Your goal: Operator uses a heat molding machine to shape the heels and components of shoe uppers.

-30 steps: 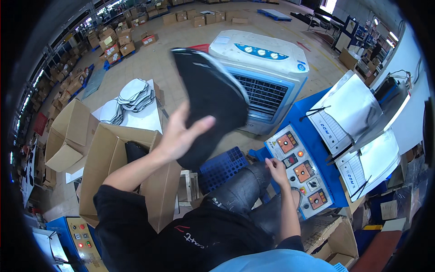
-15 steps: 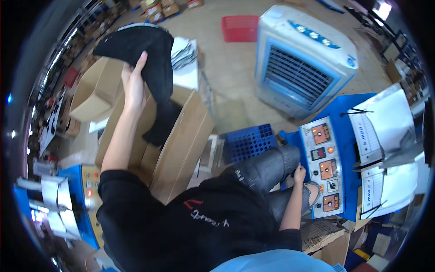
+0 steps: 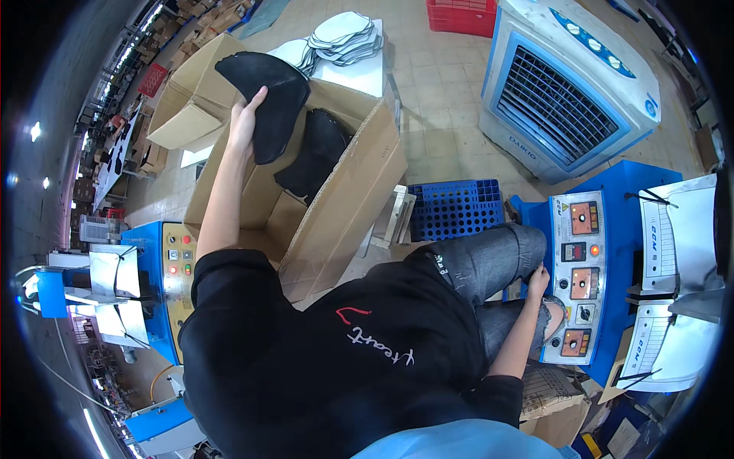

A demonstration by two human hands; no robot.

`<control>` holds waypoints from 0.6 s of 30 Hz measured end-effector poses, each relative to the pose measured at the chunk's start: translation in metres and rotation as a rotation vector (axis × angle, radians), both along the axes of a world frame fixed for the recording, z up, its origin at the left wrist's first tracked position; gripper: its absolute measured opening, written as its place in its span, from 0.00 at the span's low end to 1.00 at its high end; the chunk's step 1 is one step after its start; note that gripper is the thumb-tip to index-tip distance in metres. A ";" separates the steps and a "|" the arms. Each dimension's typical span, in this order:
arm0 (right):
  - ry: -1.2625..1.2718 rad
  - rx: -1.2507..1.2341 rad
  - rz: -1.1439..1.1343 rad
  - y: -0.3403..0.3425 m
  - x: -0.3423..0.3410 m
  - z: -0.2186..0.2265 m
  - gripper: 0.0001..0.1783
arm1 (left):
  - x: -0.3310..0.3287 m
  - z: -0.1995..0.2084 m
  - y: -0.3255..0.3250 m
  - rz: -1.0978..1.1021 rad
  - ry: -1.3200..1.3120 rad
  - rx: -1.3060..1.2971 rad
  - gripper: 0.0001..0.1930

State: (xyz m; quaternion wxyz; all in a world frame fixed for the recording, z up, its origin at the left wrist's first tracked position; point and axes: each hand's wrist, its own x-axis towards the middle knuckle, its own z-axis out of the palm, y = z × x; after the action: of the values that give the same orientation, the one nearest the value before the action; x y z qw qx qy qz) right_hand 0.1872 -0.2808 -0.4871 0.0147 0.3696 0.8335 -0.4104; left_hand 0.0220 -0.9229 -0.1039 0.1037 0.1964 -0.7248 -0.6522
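My left hand (image 3: 245, 122) is closed on the edge of a black curved piece (image 3: 279, 96), broad and smooth like a shaped shoe part, thumb on its upper face. It is held over the open cardboard box (image 3: 352, 218). More black pieces (image 3: 317, 153) of similar shape lean against the box's inner right wall. My right hand (image 3: 538, 281) rests by my knee, close to the control panel (image 3: 573, 256) of a blue machine. Its fingers are curled and partly hidden, so I cannot tell whether they grip anything.
Behind the box, white cut sheets (image 3: 344, 38) lie stacked on a white table (image 3: 363, 76). A second cardboard box (image 3: 183, 122) stands left. An air cooler (image 3: 566, 92), a blue plastic pallet (image 3: 455, 210) and a red crate (image 3: 462, 17) are to the right. Another control panel (image 3: 177, 268) sits at left.
The view has turned, shifting the scene. My left hand still holds the black piece, now tilted differently and apart from the pieces in the box. My right hand stays by the knee.
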 end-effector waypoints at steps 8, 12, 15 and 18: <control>0.011 -0.026 -0.027 0.005 0.004 -0.011 0.28 | 0.024 -0.024 -0.006 -0.500 -0.547 -0.287 0.33; 0.017 -0.042 -0.042 0.010 0.007 -0.016 0.28 | 0.007 -0.058 0.002 -0.734 -0.703 -0.436 0.33; 0.023 -0.046 -0.023 0.003 0.002 -0.005 0.27 | -0.004 -0.106 -0.014 -0.660 -0.644 -0.909 0.33; 0.013 -0.058 -0.025 -0.002 -0.005 0.009 0.27 | -0.027 -0.120 -0.016 -0.775 -0.767 -0.857 0.33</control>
State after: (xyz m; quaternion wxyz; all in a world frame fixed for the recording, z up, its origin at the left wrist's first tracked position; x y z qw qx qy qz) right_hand 0.1820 -0.2831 -0.4781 0.0148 0.3767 0.8167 -0.4369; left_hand -0.0052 -0.9393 -0.2234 -0.3320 0.0818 -0.9218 -0.1828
